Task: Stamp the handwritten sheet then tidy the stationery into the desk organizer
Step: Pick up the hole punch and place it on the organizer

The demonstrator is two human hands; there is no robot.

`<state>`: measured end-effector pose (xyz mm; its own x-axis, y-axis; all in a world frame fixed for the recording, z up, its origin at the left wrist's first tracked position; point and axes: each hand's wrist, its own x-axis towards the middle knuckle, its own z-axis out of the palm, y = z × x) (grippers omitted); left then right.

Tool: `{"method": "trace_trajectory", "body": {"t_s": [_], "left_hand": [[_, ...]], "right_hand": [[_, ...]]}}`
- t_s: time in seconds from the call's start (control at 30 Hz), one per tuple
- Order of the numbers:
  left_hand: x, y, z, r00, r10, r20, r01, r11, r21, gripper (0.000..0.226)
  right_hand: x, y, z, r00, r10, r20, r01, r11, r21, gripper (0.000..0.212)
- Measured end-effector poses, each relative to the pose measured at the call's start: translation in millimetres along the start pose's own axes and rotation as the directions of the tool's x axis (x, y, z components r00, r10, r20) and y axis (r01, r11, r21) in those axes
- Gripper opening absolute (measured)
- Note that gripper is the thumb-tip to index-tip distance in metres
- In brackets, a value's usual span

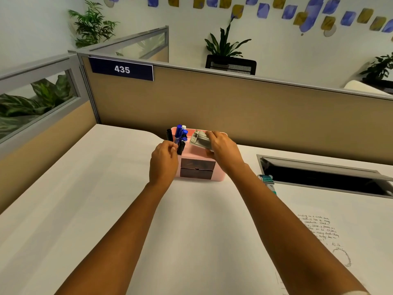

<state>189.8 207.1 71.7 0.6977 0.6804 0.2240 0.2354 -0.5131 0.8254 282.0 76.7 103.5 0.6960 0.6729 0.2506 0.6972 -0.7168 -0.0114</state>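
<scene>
A pink desk organizer [220,174] with two dark drawers stands on the white desk by the far partition. Blue and black markers [180,136] stand upright in its left compartment. My right hand [223,150] grips a grey hole punch [201,140] over the organizer's right compartment. My left hand [163,161] is beside the organizer's left side, fingers curled near a black marker [169,135]; whether it holds that marker I cannot tell. The handwritten sheet [319,228] lies at the right, with a round stamp mark [342,256] below the writing.
A teal and white object [266,179] lies partly hidden behind my right forearm. A dark recessed tray with a metal rim [319,165] is set into the desk at the right. Tan partition walls [212,107] close the desk at back and left.
</scene>
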Motion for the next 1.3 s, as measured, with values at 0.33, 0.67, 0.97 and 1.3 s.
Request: {"method": "trace_trajectory", "body": {"t_s": [0.33, 0.67, 0.97, 1.3], "left_hand": [[-5, -6, 4, 0.999, 0.033, 0.032, -0.036, 0.996, 0.080, 0.029], [-6, -10, 3, 0.998, 0.026, 0.051, -0.030, 0.997, 0.076, 0.031], [-8, -12, 4, 0.997, 0.046, 0.061, -0.051, 0.994, 0.096, 0.033], [-8, -12, 4, 0.997, 0.039, 0.074, -0.046, 0.993, 0.107, 0.035]], "right_hand": [[9, -12, 16, 0.996, -0.058, 0.063, 0.061, 0.997, -0.047, 0.059], [8, -22, 23, 0.998, -0.027, 0.052, 0.029, 0.999, -0.031, 0.067], [6, -20, 25, 0.996, 0.014, 0.085, -0.018, 0.999, 0.048, 0.073], [6, -15, 20, 0.995, 0.013, 0.099, -0.022, 0.996, 0.089, 0.068]]}}
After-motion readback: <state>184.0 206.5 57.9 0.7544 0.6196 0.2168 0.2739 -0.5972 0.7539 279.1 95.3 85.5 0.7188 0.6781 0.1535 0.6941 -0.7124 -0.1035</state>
